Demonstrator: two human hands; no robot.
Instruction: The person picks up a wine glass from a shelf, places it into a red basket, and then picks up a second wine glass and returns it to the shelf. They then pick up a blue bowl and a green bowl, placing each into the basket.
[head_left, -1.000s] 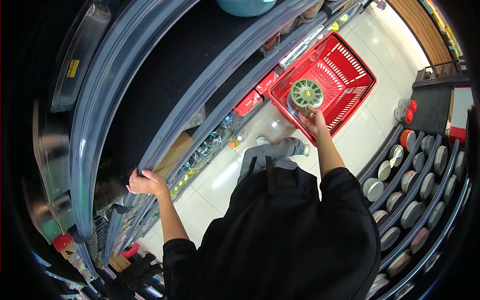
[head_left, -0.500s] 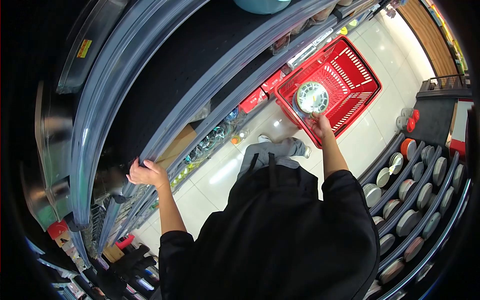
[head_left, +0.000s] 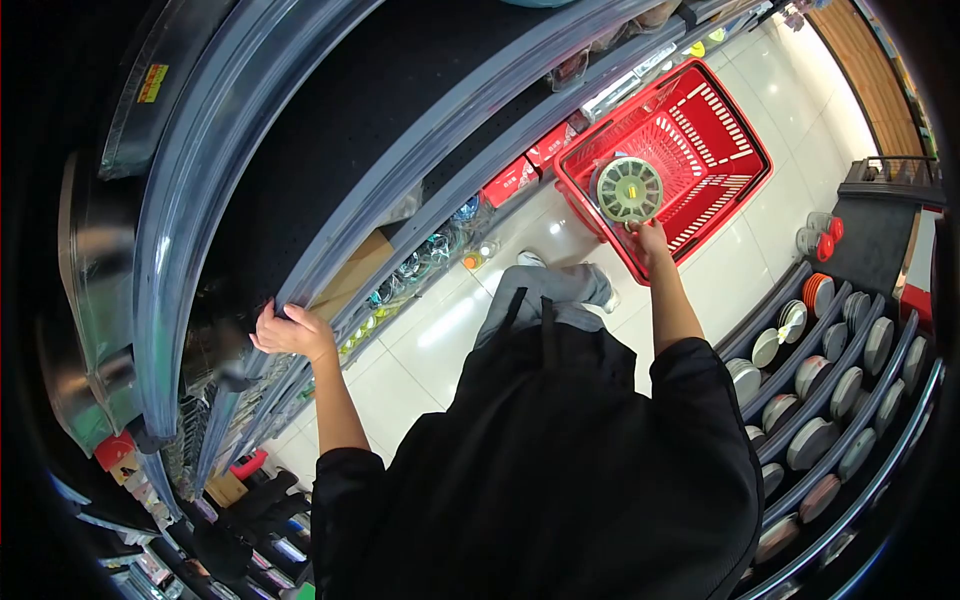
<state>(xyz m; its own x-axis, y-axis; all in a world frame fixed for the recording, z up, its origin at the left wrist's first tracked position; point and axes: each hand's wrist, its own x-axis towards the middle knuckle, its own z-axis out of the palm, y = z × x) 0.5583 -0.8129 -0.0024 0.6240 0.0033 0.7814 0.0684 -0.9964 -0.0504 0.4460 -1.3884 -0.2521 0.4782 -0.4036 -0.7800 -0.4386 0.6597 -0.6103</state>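
Note:
My left hand [head_left: 293,330] is curled over the grey front edge of a shelf [head_left: 300,290], fingers on the dark shelf side and thumb raised. In my right hand [head_left: 650,241] is a round, pale green disc-like item [head_left: 629,190], gripped at its near rim. Its face bears a ring of darker blocks and a small yellow mark at the middle, and what lies beneath it is hidden. This round item overlaps the near-left part of a red shopping basket [head_left: 735,115] in this view. The basket's slotted walls and floor show beyond it.
Tall shelves curve along my left, with glassware [head_left: 430,255] and red boxes [head_left: 512,182] low down. Racks of plates and bowls [head_left: 812,440] stand at my right. Red-lidded jars [head_left: 822,240] sit near a dark platform. Pale tiled floor [head_left: 410,375] lies between.
The round item has tilted, so its glare is gone and its pattern shows more clearly. My right hand still grips it over the basket. My left hand stays at the shelf edge.

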